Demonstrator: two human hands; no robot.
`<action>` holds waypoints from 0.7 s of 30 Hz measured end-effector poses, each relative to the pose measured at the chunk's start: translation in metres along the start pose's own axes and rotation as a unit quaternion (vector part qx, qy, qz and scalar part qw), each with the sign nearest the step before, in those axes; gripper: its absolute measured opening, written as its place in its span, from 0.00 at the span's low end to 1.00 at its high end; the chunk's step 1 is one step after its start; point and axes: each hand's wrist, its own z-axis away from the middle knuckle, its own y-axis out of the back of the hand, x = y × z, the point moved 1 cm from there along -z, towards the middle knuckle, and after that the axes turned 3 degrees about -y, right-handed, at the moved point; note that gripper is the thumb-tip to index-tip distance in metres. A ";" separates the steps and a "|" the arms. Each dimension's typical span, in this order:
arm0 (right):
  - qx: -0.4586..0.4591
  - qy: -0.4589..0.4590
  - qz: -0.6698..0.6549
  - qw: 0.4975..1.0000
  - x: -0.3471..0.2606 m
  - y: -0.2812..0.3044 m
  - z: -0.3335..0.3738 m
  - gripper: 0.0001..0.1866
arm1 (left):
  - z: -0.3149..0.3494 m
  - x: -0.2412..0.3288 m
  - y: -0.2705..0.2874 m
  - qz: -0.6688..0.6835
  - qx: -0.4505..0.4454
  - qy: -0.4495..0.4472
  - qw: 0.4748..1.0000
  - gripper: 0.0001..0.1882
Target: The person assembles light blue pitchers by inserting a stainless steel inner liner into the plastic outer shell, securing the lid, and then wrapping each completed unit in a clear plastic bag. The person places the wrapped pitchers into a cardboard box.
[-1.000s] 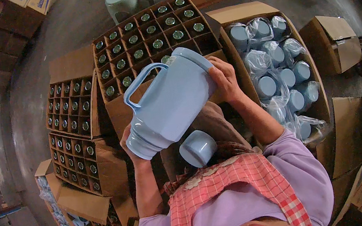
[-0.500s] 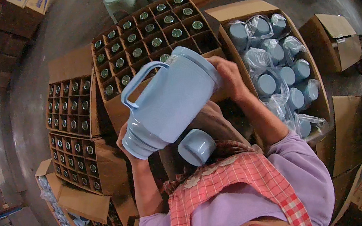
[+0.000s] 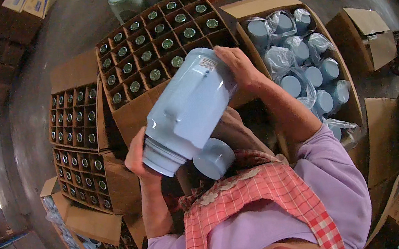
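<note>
A light blue thermos flask casing (image 3: 189,110) is held tilted in front of me between both hands. Its threaded neck points down to the left, and a small label shows near its base. My left hand (image 3: 137,153) is closed around the neck end, with its fingertips partly hidden. The base end is gripped by my right hand (image 3: 241,65), whose fingers curl over the far side. The handle is out of sight now. A light blue cup-shaped lid (image 3: 213,159) rests on my lap just below the casing.
Straight ahead stands a divided carton (image 3: 136,114) of round, shiny green-tipped pieces. Similar divided cartons (image 3: 119,175) are stacked at left. On the right, an open carton (image 3: 264,4) holds several blue, plastic-wrapped flasks. A green stool (image 3: 128,0) stands beyond.
The casing has been turned about its length, so the handle has gone from view and the label has come round. My left hand has shifted slightly on the neck.
</note>
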 end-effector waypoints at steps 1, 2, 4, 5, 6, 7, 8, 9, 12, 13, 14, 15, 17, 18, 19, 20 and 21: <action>0.018 0.000 -0.013 1.000 -0.009 -0.002 0.003 0.21 | -0.002 -0.004 0.000 0.038 -0.014 0.064 0.997 0.14; -0.028 -0.093 -0.077 0.992 -0.006 0.002 0.000 0.21 | -0.003 -0.009 0.002 0.077 -0.028 0.127 0.988 0.14; -0.082 -0.087 -0.109 0.987 -0.004 0.009 -0.001 0.18 | 0.012 -0.040 0.000 0.286 0.006 0.274 0.918 0.14; -0.084 0.008 -0.081 0.993 -0.002 0.010 0.001 0.14 | 0.029 -0.061 -0.005 0.475 0.036 0.403 0.782 0.14; -0.094 0.038 -0.107 0.989 0.000 0.011 0.002 0.11 | 0.047 -0.081 -0.013 0.330 -0.022 0.363 0.871 0.18; -0.103 0.065 -0.135 0.983 0.002 0.013 0.004 0.10 | 0.049 -0.078 -0.018 0.367 -0.026 0.380 0.849 0.18; -0.106 0.221 0.053 0.968 -0.004 0.021 0.003 0.16 | 0.049 -0.074 -0.019 0.435 -0.018 0.404 0.804 0.19; -0.107 0.219 0.054 0.968 -0.018 0.022 0.006 0.16 | 0.048 -0.068 -0.020 0.489 -0.013 0.425 0.762 0.19; -0.134 0.325 0.145 0.925 -0.044 0.015 0.017 0.23 | 0.049 -0.063 -0.020 0.532 -0.024 0.442 0.722 0.20; -0.125 0.374 0.195 0.898 -0.047 0.016 0.022 0.25 | 0.049 -0.061 -0.022 0.538 -0.027 0.444 0.716 0.21; -0.137 0.396 0.216 0.882 -0.052 0.018 0.024 0.23 | 0.049 -0.059 -0.022 0.545 -0.027 0.444 0.710 0.21; -0.151 0.411 0.234 0.868 -0.053 0.018 0.023 0.20 | 0.051 -0.059 -0.024 0.550 -0.026 0.449 0.703 0.22; -0.152 0.373 0.209 0.891 -0.046 0.019 0.021 0.17 | 0.051 -0.057 -0.027 0.553 -0.025 0.458 0.695 0.22; -0.149 0.342 0.187 0.909 -0.044 0.020 0.022 0.14 | 0.052 -0.055 -0.027 0.557 -0.024 0.457 0.693 0.23; -0.153 0.341 0.187 0.908 -0.045 0.020 0.025 0.14 | 0.053 -0.054 -0.028 0.559 -0.023 0.457 0.691 0.23; -0.132 0.335 0.184 0.915 -0.047 0.021 0.029 0.13 | 0.053 -0.053 -0.028 0.561 -0.022 0.459 0.688 0.24; -0.112 0.330 0.180 0.920 -0.049 0.021 0.030 0.12 | 0.053 -0.052 -0.026 0.563 -0.019 0.459 0.688 0.24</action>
